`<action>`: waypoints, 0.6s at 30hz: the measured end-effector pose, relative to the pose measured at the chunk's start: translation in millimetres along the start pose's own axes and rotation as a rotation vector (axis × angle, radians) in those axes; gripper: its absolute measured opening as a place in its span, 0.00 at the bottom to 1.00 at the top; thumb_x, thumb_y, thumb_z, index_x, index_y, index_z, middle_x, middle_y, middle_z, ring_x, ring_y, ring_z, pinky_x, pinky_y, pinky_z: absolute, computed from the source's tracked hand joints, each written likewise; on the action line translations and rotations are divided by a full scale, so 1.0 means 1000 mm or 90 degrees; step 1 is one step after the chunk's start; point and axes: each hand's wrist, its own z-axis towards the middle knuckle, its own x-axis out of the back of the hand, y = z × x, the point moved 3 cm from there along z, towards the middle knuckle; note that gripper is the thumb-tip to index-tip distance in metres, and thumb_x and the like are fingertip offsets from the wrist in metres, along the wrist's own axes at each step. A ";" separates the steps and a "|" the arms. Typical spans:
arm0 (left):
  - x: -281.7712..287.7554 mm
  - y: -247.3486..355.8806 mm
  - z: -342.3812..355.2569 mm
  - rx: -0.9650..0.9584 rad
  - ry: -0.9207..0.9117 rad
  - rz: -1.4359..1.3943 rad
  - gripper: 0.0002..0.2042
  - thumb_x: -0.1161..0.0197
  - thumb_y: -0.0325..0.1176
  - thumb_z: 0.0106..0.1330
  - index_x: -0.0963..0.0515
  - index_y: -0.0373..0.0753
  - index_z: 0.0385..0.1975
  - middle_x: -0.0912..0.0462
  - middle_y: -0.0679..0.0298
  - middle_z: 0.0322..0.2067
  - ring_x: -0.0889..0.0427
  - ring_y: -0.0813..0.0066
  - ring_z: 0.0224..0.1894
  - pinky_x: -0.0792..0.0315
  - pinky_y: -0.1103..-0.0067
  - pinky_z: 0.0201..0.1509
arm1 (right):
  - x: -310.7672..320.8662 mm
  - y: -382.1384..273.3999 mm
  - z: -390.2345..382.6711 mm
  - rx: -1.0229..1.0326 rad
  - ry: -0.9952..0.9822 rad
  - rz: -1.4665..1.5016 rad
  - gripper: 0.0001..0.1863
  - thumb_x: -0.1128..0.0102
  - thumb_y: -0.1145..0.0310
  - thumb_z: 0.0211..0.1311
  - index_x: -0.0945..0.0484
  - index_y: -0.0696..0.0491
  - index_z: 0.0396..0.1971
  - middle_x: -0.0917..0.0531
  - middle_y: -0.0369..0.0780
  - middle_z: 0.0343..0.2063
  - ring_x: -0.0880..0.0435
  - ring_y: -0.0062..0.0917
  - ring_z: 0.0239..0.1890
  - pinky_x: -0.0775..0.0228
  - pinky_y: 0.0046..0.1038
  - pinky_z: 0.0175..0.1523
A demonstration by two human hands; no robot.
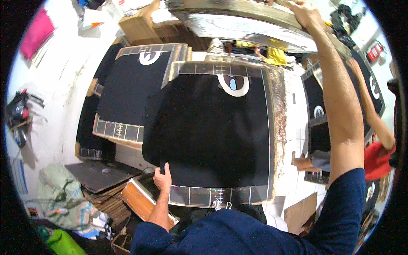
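A black fabric panel (pixel 208 131) lies over the board (pixel 259 194) in front of me, its left side hanging past the board's edge. Near its top is a white ring print (pixel 242 92) with a dark and light-blue centre. My left hand (pixel 162 178) is at the fabric's lower left corner, thumb up and fingers curled at the edge. Stretched far out, my right hand (pixel 307 16) grips the upper right part of a wooden-framed printing screen (pixel 255 12). The frame is raised and tilted beyond the board's far edge.
To the left, another board bears black fabric (pixel 127 89) with a similar print. At right, a person in a red top (pixel 378 160) reaches over further boards. A brown wooden-looking panel (pixel 144 199), a pale woven sack (pixel 61 191) and a dark sheet (pixel 102 174) lie lower left.
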 end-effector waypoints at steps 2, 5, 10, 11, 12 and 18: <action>-0.013 0.024 -0.009 -0.009 0.011 -0.009 0.32 0.31 0.62 0.64 0.17 0.30 0.41 0.13 0.39 0.38 0.14 0.35 0.44 0.23 0.53 0.49 | -0.004 0.002 0.002 0.040 -0.061 0.050 0.27 0.43 0.43 0.65 0.13 0.46 0.52 0.14 0.49 0.54 0.15 0.45 0.58 0.25 0.42 0.62; -0.035 0.061 -0.015 -0.080 -0.046 -0.009 0.35 0.28 0.63 0.60 0.17 0.29 0.44 0.13 0.36 0.39 0.14 0.34 0.46 0.22 0.54 0.50 | -0.009 0.004 0.010 0.064 -0.022 0.024 0.26 0.46 0.45 0.63 0.12 0.47 0.49 0.13 0.49 0.53 0.15 0.45 0.58 0.25 0.42 0.62; -0.049 0.090 -0.017 -0.116 -0.187 -0.051 0.42 0.21 0.62 0.52 0.20 0.25 0.50 0.14 0.35 0.45 0.15 0.36 0.51 0.23 0.56 0.56 | -0.010 0.006 0.021 0.071 -0.011 0.023 0.26 0.44 0.47 0.60 0.12 0.50 0.48 0.13 0.52 0.50 0.14 0.46 0.56 0.24 0.42 0.61; -0.048 0.092 -0.018 -0.118 -0.185 -0.069 0.42 0.20 0.62 0.51 0.20 0.25 0.50 0.14 0.36 0.45 0.15 0.37 0.50 0.23 0.57 0.56 | -0.009 0.005 0.022 0.070 -0.026 0.035 0.26 0.44 0.48 0.60 0.12 0.50 0.48 0.13 0.52 0.50 0.14 0.46 0.55 0.24 0.42 0.61; -0.048 0.092 -0.020 -0.100 -0.206 -0.067 0.42 0.20 0.62 0.51 0.21 0.25 0.49 0.14 0.36 0.44 0.15 0.37 0.50 0.24 0.57 0.56 | -0.009 0.005 0.023 0.069 -0.046 0.047 0.26 0.44 0.49 0.60 0.12 0.50 0.48 0.12 0.52 0.49 0.14 0.47 0.55 0.23 0.42 0.60; -0.049 0.098 -0.014 -0.118 -0.190 -0.054 0.40 0.18 0.60 0.50 0.23 0.28 0.49 0.16 0.41 0.45 0.17 0.40 0.50 0.25 0.57 0.57 | -0.002 -0.002 0.027 0.052 -0.011 0.066 0.27 0.43 0.50 0.59 0.12 0.53 0.48 0.12 0.53 0.49 0.14 0.48 0.55 0.23 0.42 0.60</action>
